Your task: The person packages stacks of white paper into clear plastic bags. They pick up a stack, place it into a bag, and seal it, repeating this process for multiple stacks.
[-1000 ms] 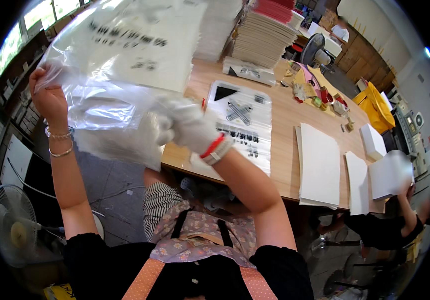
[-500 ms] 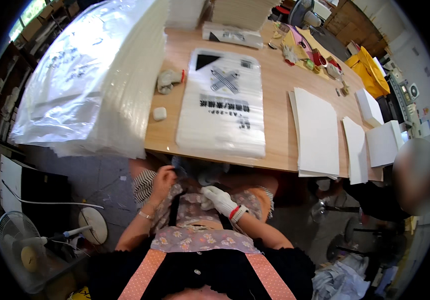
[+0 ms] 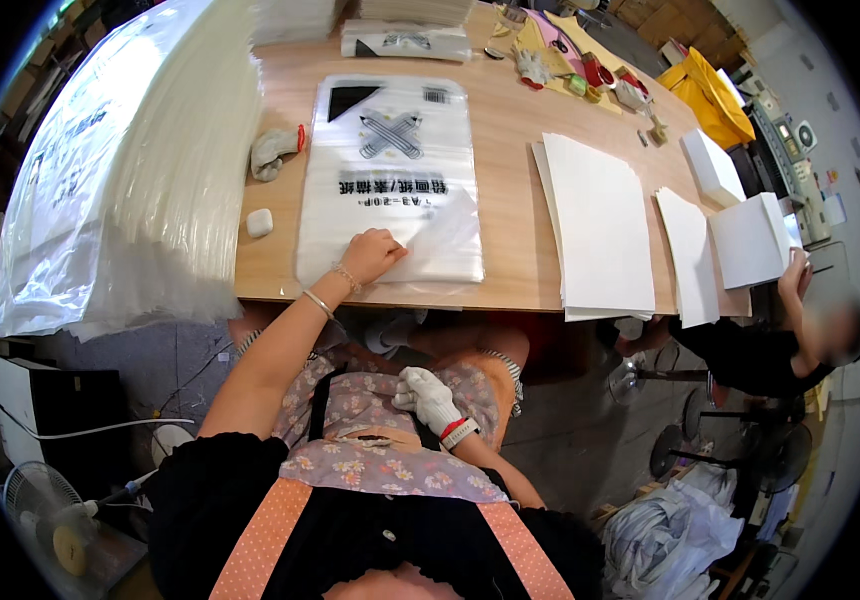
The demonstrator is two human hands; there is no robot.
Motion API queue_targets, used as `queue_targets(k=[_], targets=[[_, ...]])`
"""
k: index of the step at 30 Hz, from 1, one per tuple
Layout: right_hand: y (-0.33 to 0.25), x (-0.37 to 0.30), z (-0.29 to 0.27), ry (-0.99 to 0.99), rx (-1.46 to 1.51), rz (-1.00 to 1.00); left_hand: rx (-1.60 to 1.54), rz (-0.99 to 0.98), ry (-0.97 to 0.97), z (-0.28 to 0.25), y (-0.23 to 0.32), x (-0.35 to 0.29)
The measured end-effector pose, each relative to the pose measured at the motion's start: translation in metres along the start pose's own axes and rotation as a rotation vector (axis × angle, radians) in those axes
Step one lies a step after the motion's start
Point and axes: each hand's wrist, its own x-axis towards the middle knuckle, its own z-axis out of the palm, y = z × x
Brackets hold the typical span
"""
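Note:
A stack of clear plastic bags (image 3: 325,190) printed with crossed pencils and dark lettering lies flat on the table before me. My bare left hand (image 3: 375,255) is over its near part, fingers closed on the edge of the top plastic bag (image 3: 447,232), whose near right part is lifted and creased. My right hand (image 3: 427,396), in a white work glove with a red cuff, rests on the apron in my lap. Its fingers are curled in, and nothing shows in them.
Tall piles of plastic bags (image 3: 175,190) stand at the left. Beside my stack lie a crumpled glove (image 3: 272,154) and a small white case (image 3: 260,222). White paper sheets (image 3: 600,225) lie to the right. A co-worker's hand (image 3: 795,275) holds a white paper stack (image 3: 747,243) at far right.
My left hand has risen from my lap onto the bag stack and taken the top bag's edge, lifting it. The right hand stays in my lap. The co-worker's hand has come to the paper stack.

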Motion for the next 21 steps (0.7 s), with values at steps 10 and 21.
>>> queue_targets(k=[10,21], targets=[[-0.031,0.001,0.024,-0.035,-0.236,-0.059,0.203,0.203,0.214,0.006,0.016,-0.035],[-0.104,0.010,0.075,-0.087,-0.501,-0.310,-0.001,0.281,0.282,-0.011,0.019,-0.023]])
